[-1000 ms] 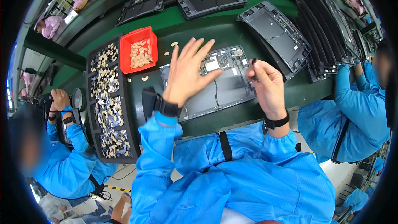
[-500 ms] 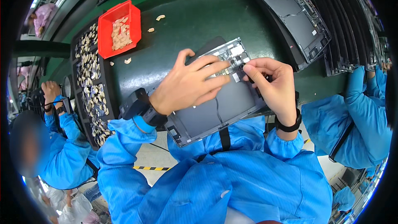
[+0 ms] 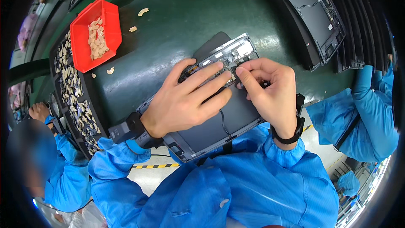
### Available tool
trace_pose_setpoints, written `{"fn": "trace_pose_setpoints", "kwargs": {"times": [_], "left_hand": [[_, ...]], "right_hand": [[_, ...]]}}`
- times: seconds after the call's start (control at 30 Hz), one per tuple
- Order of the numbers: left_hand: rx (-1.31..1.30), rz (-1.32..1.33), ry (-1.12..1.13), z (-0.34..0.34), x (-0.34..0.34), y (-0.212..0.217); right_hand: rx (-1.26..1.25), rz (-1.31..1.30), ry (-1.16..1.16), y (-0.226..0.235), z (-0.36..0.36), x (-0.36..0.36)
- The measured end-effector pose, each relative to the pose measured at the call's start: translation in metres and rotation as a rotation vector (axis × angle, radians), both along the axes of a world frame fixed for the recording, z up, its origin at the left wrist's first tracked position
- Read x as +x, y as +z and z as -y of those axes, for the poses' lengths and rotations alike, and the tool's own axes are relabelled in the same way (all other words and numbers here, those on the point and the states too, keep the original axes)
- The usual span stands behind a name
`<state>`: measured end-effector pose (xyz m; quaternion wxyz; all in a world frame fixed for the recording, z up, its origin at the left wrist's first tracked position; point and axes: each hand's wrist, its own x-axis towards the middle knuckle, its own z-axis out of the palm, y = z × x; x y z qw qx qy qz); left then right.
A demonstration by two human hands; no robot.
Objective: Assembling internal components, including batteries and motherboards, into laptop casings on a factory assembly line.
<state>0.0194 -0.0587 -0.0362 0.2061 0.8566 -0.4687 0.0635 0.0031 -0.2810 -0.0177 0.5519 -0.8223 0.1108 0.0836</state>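
Laptop shell (image 3: 240,109), grey and open-faced, lies slanted in front of the person in the head view, its near edge beside the blue smock (image 3: 261,181) and its circuit board (image 3: 231,58) along the far side. Left hand (image 3: 185,103) lies palm down over the shell, the grip loose with fingers spread, their tips at the board — holding nothing that shows. Right hand (image 3: 273,90) is at the board's right part, its grip drawn in: thumb and forefinger almost meet, and a small dark piece (image 3: 265,84) sits in the curl of the fingers. What is right at the fingertips, I cannot tell. Both wrists wear black bands, the left with a boxy device (image 3: 123,131).

To the left on the green counter (image 3: 190,12) stands a red bin (image 3: 112,23) with tan scraps (image 3: 97,42) in it, next to a black tray (image 3: 93,103) of pale and dark bits. A few loose chips (image 3: 143,12) lie nearby. At the right are more shells (image 3: 312,14), stacked — and beyond them a co-worker's blue sleeve (image 3: 363,85).
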Motion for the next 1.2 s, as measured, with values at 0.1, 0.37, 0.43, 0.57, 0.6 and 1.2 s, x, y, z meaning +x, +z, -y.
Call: {"fn": "trace_pose_setpoints", "kwargs": {"times": [0.1,0.37,0.43,0.57,0.6,1.2], "left_hand": [[-0.024,-0.019,0.003,0.0007,0.0010,0.0012],[-0.041,0.015,0.018,0.0007,-0.0015,-0.0031],[-0.044,0.018,0.019,0.0002,-0.0023,-0.0031],[-0.053,0.027,0.013,0.0003,-0.0022,-0.0048],[-0.048,0.036,0.009,-0.0001,-0.0024,-0.0045],[0.051,0.059,0.047,0.0025,-0.0025,0.0022]], "right_hand": [[-0.008,-0.017,0.004,0.0015,-0.0011,0.0005],[-0.008,-0.047,-0.006,0.0022,-0.0024,0.0008],[-0.010,-0.044,-0.001,0.0022,-0.0030,0.0005],[-0.038,-0.013,0.007,0.0020,-0.0034,0.0008],[-0.040,-0.002,0.013,0.0022,-0.0036,0.0007],[0.027,0.107,0.007,-0.0016,0.0000,-0.0005]]}}
